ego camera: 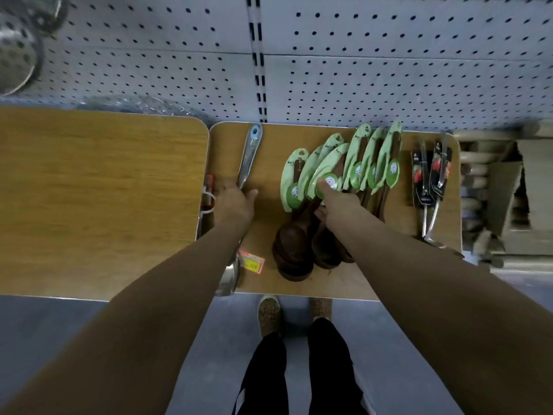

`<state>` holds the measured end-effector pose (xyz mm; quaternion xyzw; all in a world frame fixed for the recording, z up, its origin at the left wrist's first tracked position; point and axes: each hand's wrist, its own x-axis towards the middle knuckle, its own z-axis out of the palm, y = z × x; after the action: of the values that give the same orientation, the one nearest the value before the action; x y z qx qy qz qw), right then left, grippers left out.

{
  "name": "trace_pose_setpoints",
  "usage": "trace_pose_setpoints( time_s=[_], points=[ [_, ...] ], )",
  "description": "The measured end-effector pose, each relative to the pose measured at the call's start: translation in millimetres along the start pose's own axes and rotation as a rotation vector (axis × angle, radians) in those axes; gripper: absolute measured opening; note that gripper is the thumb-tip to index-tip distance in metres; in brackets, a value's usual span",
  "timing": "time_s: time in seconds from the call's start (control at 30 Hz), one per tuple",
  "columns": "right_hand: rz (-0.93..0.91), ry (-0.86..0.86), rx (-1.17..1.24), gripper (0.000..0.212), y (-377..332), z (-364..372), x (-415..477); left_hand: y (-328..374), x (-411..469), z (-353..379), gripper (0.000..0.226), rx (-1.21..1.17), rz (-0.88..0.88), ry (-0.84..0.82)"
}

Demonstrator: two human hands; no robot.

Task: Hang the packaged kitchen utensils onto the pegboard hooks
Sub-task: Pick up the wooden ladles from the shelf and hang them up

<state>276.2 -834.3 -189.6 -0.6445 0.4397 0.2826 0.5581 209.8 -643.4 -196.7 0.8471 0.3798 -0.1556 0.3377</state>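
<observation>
Head view. On the right table, green-carded spoons lie fanned mid-table, bowls toward the front edge. The right hand pinches the topmost card, thumb on its round label, fingers beneath. The left hand wraps the ladle handle near the table's left edge, thumb splayed; the ladle bowl overhangs the front edge. Tongs lie by the right edge. Bare wood separates ladle from spoons. The pegboard rises just behind. The left table adjoins.
</observation>
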Motion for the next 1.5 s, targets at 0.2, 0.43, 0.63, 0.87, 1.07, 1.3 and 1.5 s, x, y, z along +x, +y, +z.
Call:
trace_pose_setpoints(
  time_s=[0.2,0.43,0.63,0.87,1.07,1.3,1.5],
  points=[
    [-0.066,0.013,-0.012,0.07,15,8,-20,-9,-15,-2,0.032,0.115,0.063,-0.003],
    [-0.089,-0.055,0.061,0.065,35,4,-71,-9,-46,-27,0.032,0.062,0.144,-0.021],
    [-0.131,-0.218,0.104,0.049,24,-23,-126,13,-88,-65,0.031,-0.068,0.257,-0.066],
    [-0.317,-0.231,0.039,0.056,-12,-93,-186,57,-170,-90,0.029,-0.279,0.329,-0.029],
    [-0.488,-0.286,0.12,0.025,-20,-217,-226,118,-278,-67,0.023,-0.522,0.425,-0.025],
    [-0.706,-0.243,0.22,0.034,-15,-389,-248,190,-419,1,0.021,-0.602,0.54,-0.038],
    [-0.815,-0.208,0.318,0.014,-24,-509,-259,257,-509,46,0.025,-0.582,0.654,-0.009]
  ],
)
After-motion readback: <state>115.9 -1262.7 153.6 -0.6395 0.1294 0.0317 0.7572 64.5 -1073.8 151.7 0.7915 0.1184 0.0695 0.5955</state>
